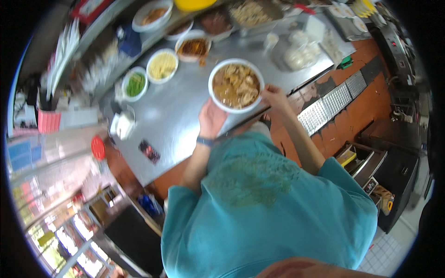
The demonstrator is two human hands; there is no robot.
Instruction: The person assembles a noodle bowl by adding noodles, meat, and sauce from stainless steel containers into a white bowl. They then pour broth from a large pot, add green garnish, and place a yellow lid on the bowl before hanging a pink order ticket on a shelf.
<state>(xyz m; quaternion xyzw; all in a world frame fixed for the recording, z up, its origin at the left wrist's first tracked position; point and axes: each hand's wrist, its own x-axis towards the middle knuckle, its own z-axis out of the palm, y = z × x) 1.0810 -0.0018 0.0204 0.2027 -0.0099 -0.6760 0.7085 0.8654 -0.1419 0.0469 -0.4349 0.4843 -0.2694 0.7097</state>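
Note:
A round white bowl (236,110) of brown broth with pieces of meat or noodles (235,85) is at the near edge of the steel table, between my two hands. My left hand (212,119) supports it at the lower left, palm turned up, with the fingers partly hidden by the bowl. At the right rim, my right hand (274,96) grips with thumb and fingers. Beyond the bowl stand a white bowl of dark reddish-brown sauce (193,47), a bowl of chopped pale yellow food (162,66) and a bowl of chopped greens (135,85).
A phone-like dark object (149,151) lies at the table's (171,120) left, near a white container (124,125). Metal trays of food (250,13) line the back. A clear plastic bag (300,52) sits at the right. Metal floor grating (320,113) runs across the red floor.

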